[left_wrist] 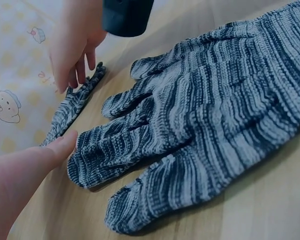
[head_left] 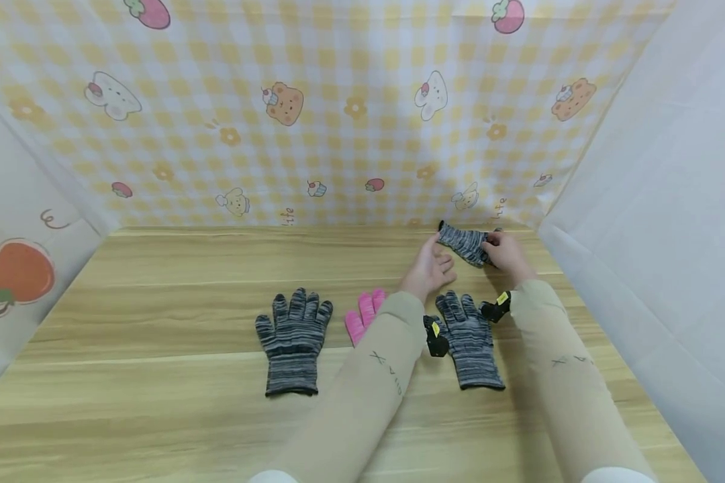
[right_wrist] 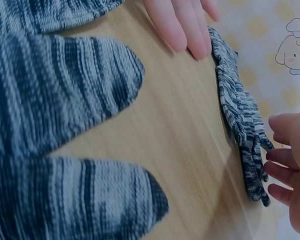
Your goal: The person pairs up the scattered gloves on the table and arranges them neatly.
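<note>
with the pink glove lying near the middle of the desk, half hidden by the left sleeve, the far glove sits behind it and to its right, at the back edge beside the patterned cloth. the right hand, also behind and to the right of the pink glove, is closed narrow, seeming to pinch the far glove's finger end between thumb and fingers, probably because limp knit gives little to hold except a gathered fold. the left hand, nearer the pink glove, is loose, its fingers relaxed and holding nothing, with a tip at the cuff, perhaps to steady that end; whether it presses, i cannot tell. the far glove looks creased and narrow, likely because it is not spread out. left of the pink glove lies one grey glove, and right of it another striped glove; both lie flat, fingers away from the person and cuffs toward them, perhaps so each shape shows plainly.
</note>
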A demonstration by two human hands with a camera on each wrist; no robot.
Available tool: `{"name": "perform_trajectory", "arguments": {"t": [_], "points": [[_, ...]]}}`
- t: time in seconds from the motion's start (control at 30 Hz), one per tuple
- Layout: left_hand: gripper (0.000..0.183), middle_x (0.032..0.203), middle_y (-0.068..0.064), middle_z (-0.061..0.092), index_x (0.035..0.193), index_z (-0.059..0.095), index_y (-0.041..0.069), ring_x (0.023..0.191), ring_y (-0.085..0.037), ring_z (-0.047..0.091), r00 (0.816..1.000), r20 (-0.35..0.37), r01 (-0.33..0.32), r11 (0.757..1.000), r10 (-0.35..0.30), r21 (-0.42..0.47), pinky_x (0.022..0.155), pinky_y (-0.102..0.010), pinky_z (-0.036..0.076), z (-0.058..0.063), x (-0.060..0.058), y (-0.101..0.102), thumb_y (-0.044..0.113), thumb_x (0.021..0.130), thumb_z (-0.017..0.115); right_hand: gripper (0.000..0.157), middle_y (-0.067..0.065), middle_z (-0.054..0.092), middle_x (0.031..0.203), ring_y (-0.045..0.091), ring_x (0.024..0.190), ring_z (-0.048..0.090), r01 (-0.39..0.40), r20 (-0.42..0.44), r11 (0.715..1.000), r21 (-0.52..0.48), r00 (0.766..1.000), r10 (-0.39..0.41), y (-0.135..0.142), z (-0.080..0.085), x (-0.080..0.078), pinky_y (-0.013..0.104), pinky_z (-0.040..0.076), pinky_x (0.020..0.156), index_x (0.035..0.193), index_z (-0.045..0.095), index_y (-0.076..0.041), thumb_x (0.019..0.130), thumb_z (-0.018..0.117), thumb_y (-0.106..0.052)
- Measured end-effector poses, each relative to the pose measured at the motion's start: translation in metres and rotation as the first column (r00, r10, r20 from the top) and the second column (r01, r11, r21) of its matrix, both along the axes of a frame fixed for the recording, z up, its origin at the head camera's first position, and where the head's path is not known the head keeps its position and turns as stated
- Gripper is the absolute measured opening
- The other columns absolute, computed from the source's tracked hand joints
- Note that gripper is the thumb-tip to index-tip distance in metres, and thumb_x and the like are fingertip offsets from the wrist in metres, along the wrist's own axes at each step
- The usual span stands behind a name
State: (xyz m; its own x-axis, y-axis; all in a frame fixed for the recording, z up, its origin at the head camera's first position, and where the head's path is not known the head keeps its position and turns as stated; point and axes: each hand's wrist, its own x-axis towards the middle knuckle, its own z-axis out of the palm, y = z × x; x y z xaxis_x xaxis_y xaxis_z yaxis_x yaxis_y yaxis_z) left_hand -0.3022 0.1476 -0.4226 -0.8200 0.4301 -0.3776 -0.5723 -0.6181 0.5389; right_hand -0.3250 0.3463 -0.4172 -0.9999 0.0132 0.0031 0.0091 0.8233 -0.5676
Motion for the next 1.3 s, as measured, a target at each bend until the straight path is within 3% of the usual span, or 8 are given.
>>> {"name": "perform_trajectory", "arguments": {"t": [0.4,0.63,0.83,1.07,1.3], "points": [[0.085,0.152,-0.029,0.017,0.153,0.002,0.003,0.14,-0.037,0.02,1.0,0.017,0.01,1.0,-0.01,0.01,0.111,-0.057,0.016,-0.001,0.003,-0.003,0.044,0.096,0.05,0.042,0.032,0.048,0.129,0.046,0.12,0.044,0.038,0.014,0.999,0.031,0.999,-0.038,-0.003,-0.003,0.001,0.054,0.036,0.1,0.129,0.048,0.013,0.097,0.054,-0.013],[0.086,0.153,-0.027,0.017,0.152,-0.004,0.002,0.141,-0.036,0.02,1.0,0.007,0.028,0.999,-0.028,0.021,0.111,-0.056,0.016,-0.002,0.005,-0.004,0.044,0.097,0.048,0.035,0.03,0.056,0.119,0.043,0.11,0.051,0.09,0.0,0.996,-0.004,0.996,-0.09,-0.005,-0.002,0.007,0.052,0.042,0.093,0.119,0.056,0.011,0.093,0.061,-0.012],[0.088,0.151,-0.029,0.02,0.152,-0.002,0.001,0.139,-0.037,0.023,1.0,0.017,0.008,1.0,-0.008,0.025,0.111,-0.056,0.018,-0.005,0.006,-0.004,0.045,0.096,0.05,0.033,0.029,0.057,0.118,0.042,0.105,0.054,0.074,0.006,0.997,-0.007,0.997,-0.074,-0.005,-0.004,0.01,0.05,0.046,0.086,0.116,0.061,0.01,0.093,0.062,-0.013],[0.087,0.15,-0.03,0.022,0.152,-0.002,0.001,0.139,-0.037,0.024,1.0,0.019,0.009,1.0,-0.01,0.028,0.111,-0.054,0.019,-0.007,0.005,-0.006,0.044,0.096,0.05,0.041,0.026,0.061,0.11,0.038,0.096,0.055,0.077,0.018,0.997,-0.021,0.997,-0.077,-0.001,-0.008,0.012,0.048,0.046,0.083,0.111,0.064,0.008,0.097,0.053,-0.029],[0.085,0.147,-0.03,0.027,0.151,0.002,-0.004,0.138,-0.039,0.025,1.0,0.003,0.013,1.0,-0.013,0.014,0.111,-0.054,0.021,-0.008,0.003,-0.006,0.043,0.097,0.048,0.042,0.019,0.063,0.093,0.029,0.081,0.054,0.087,0.058,0.996,-0.012,0.995,-0.087,-0.006,-0.006,0.01,0.036,0.045,0.067,0.099,0.065,0.007,0.095,0.056,-0.034]]}}
